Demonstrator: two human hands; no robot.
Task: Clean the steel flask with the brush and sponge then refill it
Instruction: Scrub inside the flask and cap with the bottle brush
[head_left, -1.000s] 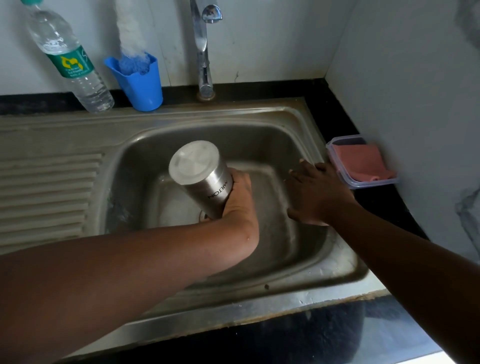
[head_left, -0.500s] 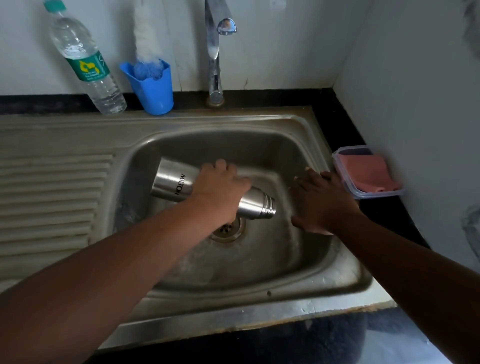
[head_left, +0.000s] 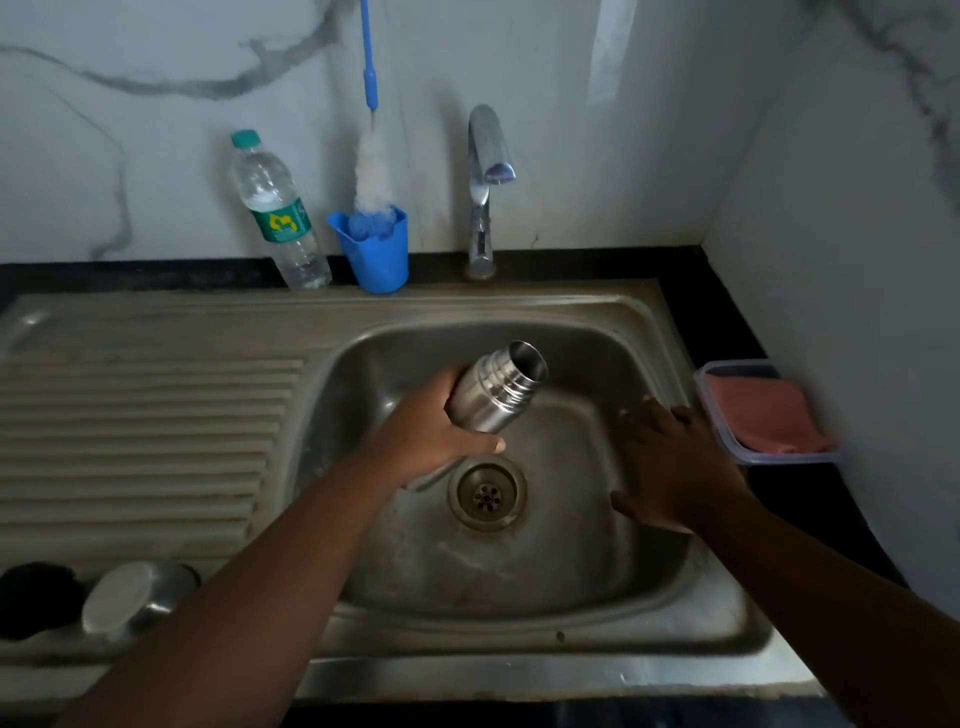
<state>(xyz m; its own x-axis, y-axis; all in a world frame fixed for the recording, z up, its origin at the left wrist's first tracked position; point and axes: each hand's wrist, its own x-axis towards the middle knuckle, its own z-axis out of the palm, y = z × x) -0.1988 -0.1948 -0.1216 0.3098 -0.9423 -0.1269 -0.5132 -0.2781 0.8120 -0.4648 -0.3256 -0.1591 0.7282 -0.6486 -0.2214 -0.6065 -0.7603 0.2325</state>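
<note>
Left hand (head_left: 431, 436) around steel flask (head_left: 493, 389)

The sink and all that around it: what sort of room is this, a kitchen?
Most likely a home kitchen. A steel sink with a ribbed draining board sits in a black counter under a tap, and a bottle brush stands in a blue cup against the marble-patterned wall.

water bottle (head_left: 278, 210) | green label, yellow logo | wording seemingly unreadable
</note>
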